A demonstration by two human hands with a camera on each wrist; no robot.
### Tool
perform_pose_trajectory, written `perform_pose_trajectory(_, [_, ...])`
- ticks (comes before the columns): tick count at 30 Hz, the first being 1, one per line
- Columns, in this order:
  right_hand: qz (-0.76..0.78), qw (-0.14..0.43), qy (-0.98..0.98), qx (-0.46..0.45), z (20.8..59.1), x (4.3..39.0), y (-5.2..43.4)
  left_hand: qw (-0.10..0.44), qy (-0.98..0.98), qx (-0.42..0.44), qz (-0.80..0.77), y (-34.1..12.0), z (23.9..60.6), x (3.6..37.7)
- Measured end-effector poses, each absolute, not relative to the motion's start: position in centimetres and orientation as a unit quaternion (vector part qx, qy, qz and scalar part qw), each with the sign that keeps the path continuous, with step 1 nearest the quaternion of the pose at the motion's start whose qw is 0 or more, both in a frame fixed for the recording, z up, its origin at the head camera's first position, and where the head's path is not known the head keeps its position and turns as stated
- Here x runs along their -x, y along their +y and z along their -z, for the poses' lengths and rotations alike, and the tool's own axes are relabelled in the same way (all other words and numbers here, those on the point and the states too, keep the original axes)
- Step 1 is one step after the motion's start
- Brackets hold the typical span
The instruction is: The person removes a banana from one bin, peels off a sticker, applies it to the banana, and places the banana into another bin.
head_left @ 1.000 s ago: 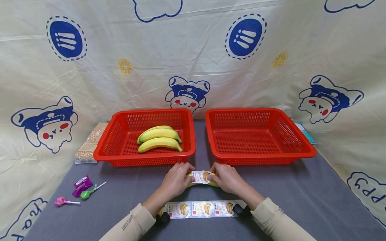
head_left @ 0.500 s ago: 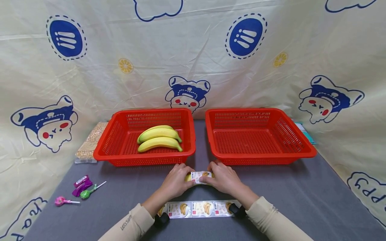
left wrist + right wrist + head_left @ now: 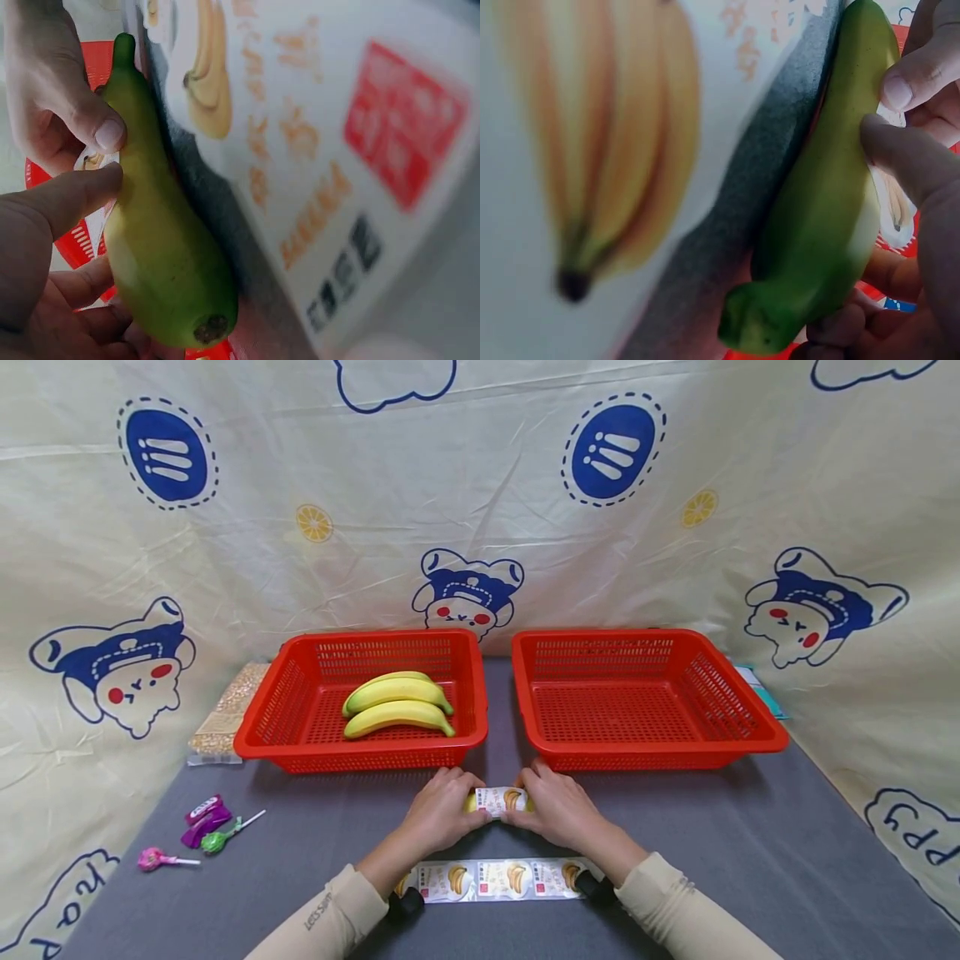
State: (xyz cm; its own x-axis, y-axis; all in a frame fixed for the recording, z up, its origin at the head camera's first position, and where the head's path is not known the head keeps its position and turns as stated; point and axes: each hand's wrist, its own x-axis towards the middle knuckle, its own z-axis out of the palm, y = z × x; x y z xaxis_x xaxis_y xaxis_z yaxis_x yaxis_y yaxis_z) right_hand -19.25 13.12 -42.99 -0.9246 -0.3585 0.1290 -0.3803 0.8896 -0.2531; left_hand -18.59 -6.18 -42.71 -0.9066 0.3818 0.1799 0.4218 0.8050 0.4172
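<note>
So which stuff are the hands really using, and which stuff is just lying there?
In use:
- banana, held by the left hand and the right hand
- sticker on it
- sticker strip
- two baskets

Lying about:
- lollipops
- purple candy
- bag of grain

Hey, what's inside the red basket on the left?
The left red basket holds bananas: two show plainly, with the edge of a third behind them. The mesh floor beneath them is covered.
</note>
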Motion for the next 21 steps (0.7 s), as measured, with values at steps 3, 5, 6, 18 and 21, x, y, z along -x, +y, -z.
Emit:
perform_pose_trajectory(3, [-0.145,0.031,-0.969,-0.196,43.1,19.2,13.4,0.042,-0.954,0.208,0.213,-5.9,42.9,18.6])
perform_pose_trajectory(5, [-0.162,0.024,-0.967,-0.196,43.1,19.3,13.6,0.040,-0.955,0.206,0.208,-5.8,42.9,18.6])
perform_pose_trajectory(6, [-0.174,0.022,-0.965,-0.193,43.1,19.3,13.7,0.039,-0.955,0.207,0.209,-5.7,42.9,18.6])
perform_pose_trajectory(18, [-0.220,0.013,-0.965,-0.143,43.3,20.3,13.1,0.053,-0.953,0.220,0.203,-5.8,43.2,18.7])
perform_pose_trajectory(21, [-0.240,-0.018,-0.961,-0.137,43.5,20.6,13.1,0.052,-0.952,0.218,0.207,-5.8,43.2,18.7])
